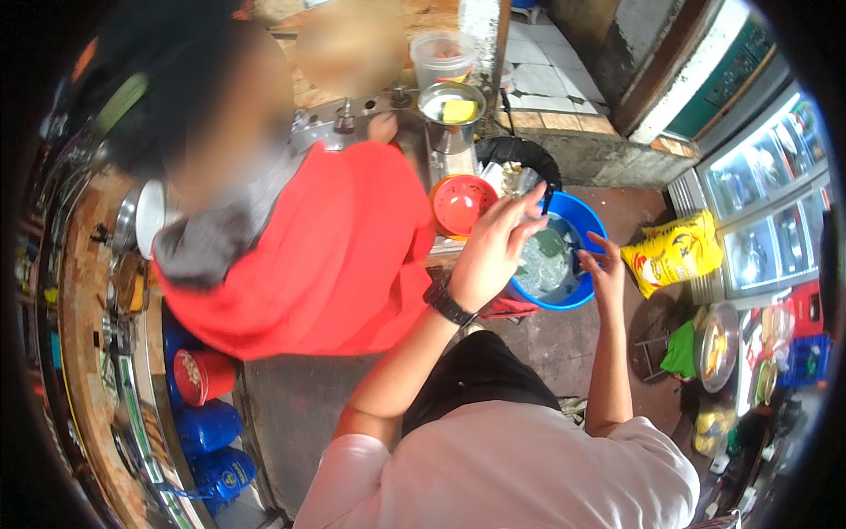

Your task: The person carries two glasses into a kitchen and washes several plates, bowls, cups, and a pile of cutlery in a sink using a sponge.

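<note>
A blue plastic tub (592, 218) of soapy-looking water with things in it stands in front of me. My left hand (497, 241), with a black watch on its wrist, is raised at the tub's left edge, fingers apart. My right hand (603, 268) is at the tub's right rim, fingers spread and bent; no held thing is plain. Just left of the tub lies a red bowl (464, 203) on an orange one. Behind them a metal bowl (433, 106) holds a yellow sponge (460, 112).
A person in a red top (357, 264) stands close at my left by the sink (413, 142). Behind the tub is a bin with a black liner (492, 147). A yellow sack (681, 254) leans by a glass-door fridge (760, 172) at right. Blue gas cylinders (210, 426) stand lower left.
</note>
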`<state>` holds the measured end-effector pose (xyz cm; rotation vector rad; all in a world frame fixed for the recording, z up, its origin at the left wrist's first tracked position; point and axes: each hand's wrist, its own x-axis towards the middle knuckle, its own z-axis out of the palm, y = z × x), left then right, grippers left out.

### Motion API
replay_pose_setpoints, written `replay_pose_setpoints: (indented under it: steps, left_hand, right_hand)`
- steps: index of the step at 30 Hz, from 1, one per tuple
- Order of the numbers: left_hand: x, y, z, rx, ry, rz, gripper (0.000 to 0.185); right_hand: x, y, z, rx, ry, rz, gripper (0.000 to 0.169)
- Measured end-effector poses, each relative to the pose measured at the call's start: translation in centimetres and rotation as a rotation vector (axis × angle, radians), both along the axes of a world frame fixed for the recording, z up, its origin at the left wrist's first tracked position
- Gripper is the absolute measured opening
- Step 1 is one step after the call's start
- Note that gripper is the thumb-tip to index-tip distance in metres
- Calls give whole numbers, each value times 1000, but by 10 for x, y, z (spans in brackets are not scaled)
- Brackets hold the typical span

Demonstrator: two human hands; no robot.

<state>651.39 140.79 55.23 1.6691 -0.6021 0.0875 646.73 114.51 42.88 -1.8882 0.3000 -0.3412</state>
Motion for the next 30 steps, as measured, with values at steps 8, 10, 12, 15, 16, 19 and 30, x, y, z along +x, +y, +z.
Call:
replay_pose_setpoints:
  steps: [8, 10, 12, 15, 16, 19, 30]
  left_hand:
    - [24, -127, -116, 242, -261, -174, 48]
    - [18, -138, -225, 646, -237, -181, 57]
    - [11, -144, -245, 928, -300, -313, 56]
    - [24, -107, -189, 664, -179, -355, 47]
    - [41, -96, -163, 673, 233, -417, 44]
    - [69, -38, -176, 431, 59, -119, 41]
    - [81, 286, -172, 534, 436, 790, 27]
  right_hand:
    - [12, -54, -20, 153, -169, -215, 36]
    - [29, -72, -57, 137, -43, -217, 39]
    - [51, -97, -66, 104, -75, -228, 39]
    - [92, -69, -22, 78, 12, -62, 35]
    - [113, -57, -12, 92, -21, 12, 34]
    - [188, -7, 24, 8, -109, 340, 32]
    - [437, 151, 17, -997, 84, 988, 60]
